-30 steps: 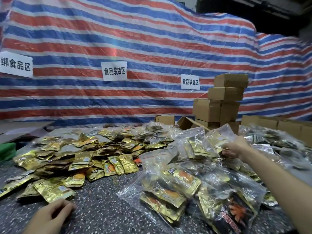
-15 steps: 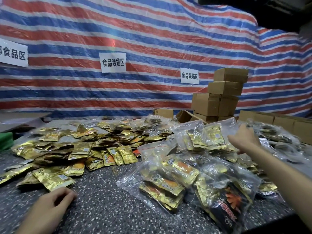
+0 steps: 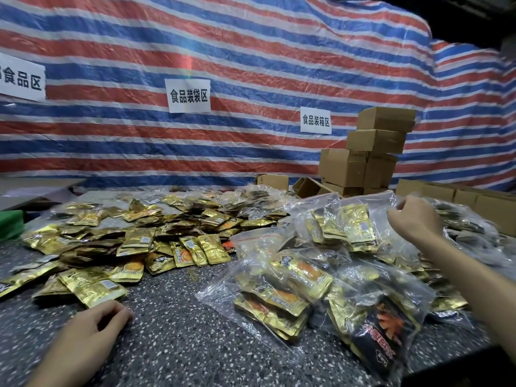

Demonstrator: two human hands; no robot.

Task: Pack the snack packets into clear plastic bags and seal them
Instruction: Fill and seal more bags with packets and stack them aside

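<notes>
Finds loose packets [image 3: 134, 241] heaped over the left and middle of the table [image 3: 181, 344], with filled bags [image 3: 279, 289] piled to the right. Rests the left hand [image 3: 89, 331] on the table just beside the nearest packets, fingers loosely curled and holding nothing. Holds the right hand [image 3: 416, 219] at the top edge of the rear bag [image 3: 354, 224], fingers curled; cannot tell whether pinching the film or only touching it. Judging by looks: small, light, flat foil packets, slick on one another and likely to slide or fan out if scooped carelessly, so better to gather a few as a stack and grip across the flat faces. Expect thin, limp, slippery film in the bags, sagging under a load; best to take hold at the mouth, near the seal strip, with fingers on both sides, and to support a full one from beneath.
</notes>
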